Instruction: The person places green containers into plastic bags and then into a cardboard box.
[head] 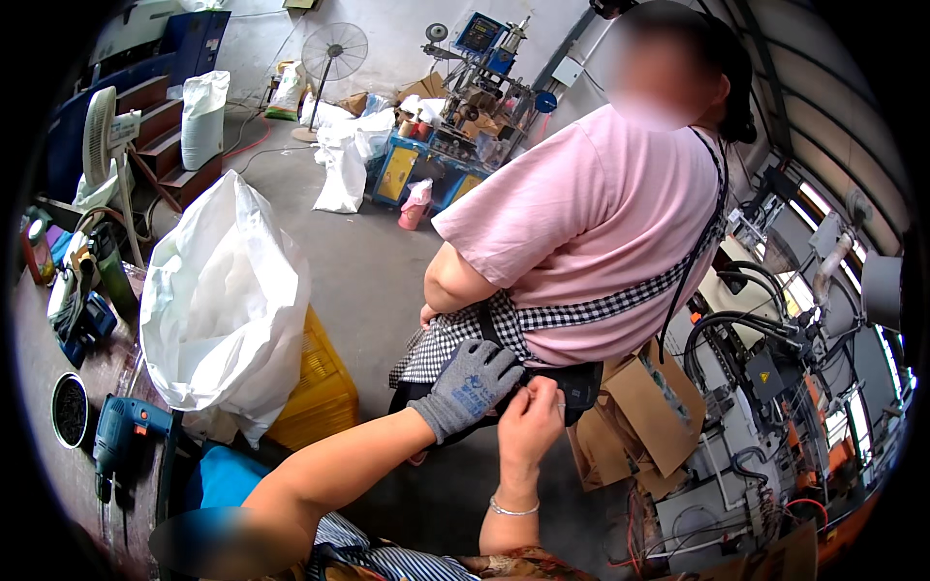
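My left hand point(476, 385), in a grey knit glove with blue print, lies against the waist of a person in a pink T-shirt point(625, 218). Its fingers reach towards the left edge of a black pouch point(579, 388) worn there. Bare and with a bracelet at the wrist, my right hand point(534, 410) has its fingers curled together at the pouch's lower left edge. Whatever may lie between the fingers of either hand is hidden. A black-and-white checked apron point(443, 348) hangs at that person's waist, with a checked strap across the back.
Left of me stands a large open white sack point(225, 305) beside a yellow plastic crate point(327, 385). A blue power drill point(120, 436) and a tin of small dark pieces point(70, 410) rest on the bench. Flattened cardboard boxes point(639, 414) and machinery point(755, 363) flank the right side.
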